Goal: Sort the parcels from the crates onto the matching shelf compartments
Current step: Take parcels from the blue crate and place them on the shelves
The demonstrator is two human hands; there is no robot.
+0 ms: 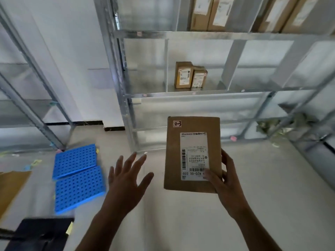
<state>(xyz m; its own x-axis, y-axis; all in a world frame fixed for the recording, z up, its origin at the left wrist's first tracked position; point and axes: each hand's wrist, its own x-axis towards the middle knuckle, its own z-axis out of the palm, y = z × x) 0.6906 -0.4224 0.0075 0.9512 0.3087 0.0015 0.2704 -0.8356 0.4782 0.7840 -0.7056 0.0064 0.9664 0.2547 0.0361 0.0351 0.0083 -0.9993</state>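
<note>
My right hand grips a flat brown cardboard parcel by its lower right corner, thumb on the white shipping label. A small handwritten tag reading "2-3" sits at the parcel's top left corner. I hold it upright in front of the metal shelf unit. My left hand hovers to the left of the parcel with fingers spread, touching nothing. Two small brown parcels stand in a middle-row compartment. More brown parcels stand in the row above.
Two blue perforated plastic panels lie on the pale floor at the left. A brown cardboard piece shows at the left edge and a dark object at the bottom left. A second metal rack stands at the far left.
</note>
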